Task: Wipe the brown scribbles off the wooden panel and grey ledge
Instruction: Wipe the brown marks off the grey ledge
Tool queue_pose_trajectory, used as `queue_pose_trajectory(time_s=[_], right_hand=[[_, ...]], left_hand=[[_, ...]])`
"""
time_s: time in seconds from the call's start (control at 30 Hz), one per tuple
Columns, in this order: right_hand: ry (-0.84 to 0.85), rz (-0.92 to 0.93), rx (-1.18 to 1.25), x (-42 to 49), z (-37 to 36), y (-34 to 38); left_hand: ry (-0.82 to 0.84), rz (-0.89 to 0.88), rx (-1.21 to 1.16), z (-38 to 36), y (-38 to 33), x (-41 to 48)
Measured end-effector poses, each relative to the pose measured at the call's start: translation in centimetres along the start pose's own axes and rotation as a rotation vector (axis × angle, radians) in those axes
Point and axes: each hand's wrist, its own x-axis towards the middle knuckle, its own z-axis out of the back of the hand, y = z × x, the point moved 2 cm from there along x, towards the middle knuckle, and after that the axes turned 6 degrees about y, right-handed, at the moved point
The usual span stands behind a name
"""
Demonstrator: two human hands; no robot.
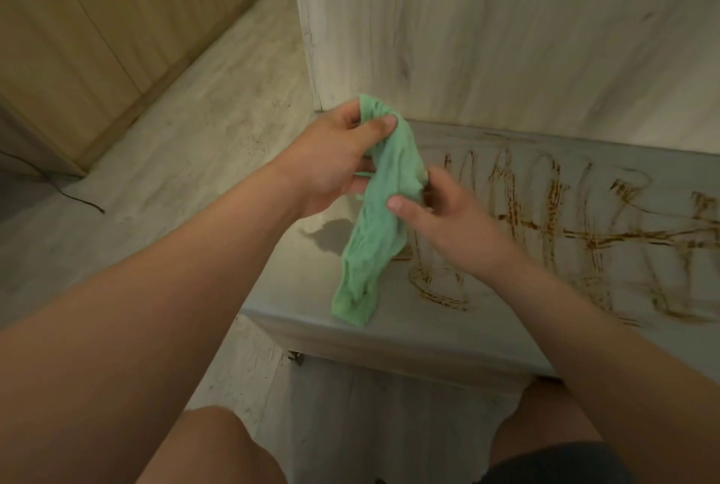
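Note:
A green cloth (374,234) hangs bunched in a long strip above the left end of the grey ledge (304,288). My left hand (331,156) pinches its top end between thumb and fingers. My right hand (440,211) grips the cloth's middle from the right side. The lower end of the cloth dangles near the ledge's front edge. Brown scribbles (565,226) cover the ledge top to the right of my hands. The pale wooden panel (487,35) rises behind the ledge; no scribbles are plain on the part in view.
Pale floor (187,140) stretches to the left, with a thin dark cable (74,197) lying on it. Light wood cabinet fronts (78,35) stand at the far left. My bare knees show at the bottom of the view, close to the ledge's front face.

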Motion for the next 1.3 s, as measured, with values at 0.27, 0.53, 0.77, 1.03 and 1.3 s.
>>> queue_pose_trajectory(time_s=[0.27,0.53,0.77,1.03,1.3], right_hand=[[-0.222,0.061,-0.048,1.0,1.6,1.8],[-0.111,0.021,0.135,1.3,2.0,3.7],[-0.232,-0.107,0.112,1.9,3.0,3.5],[0.158,-0.122,-1.032,-1.0,-0.3,-5.0],[0.376,0.06,-1.19,-4.4,-3.8,-9.3]], left_hand=[[-0.358,0.335,0.594,3.9,2.4,-0.8],[0.14,0.124,0.482,2.6,1.8,-1.8],[0.34,0.264,0.059,3.3,1.2,-2.0],[0.022,0.126,1.317,1.9,8.4,-1.9],[0.277,-0.115,1.573,0.0,17.1,-6.2]])
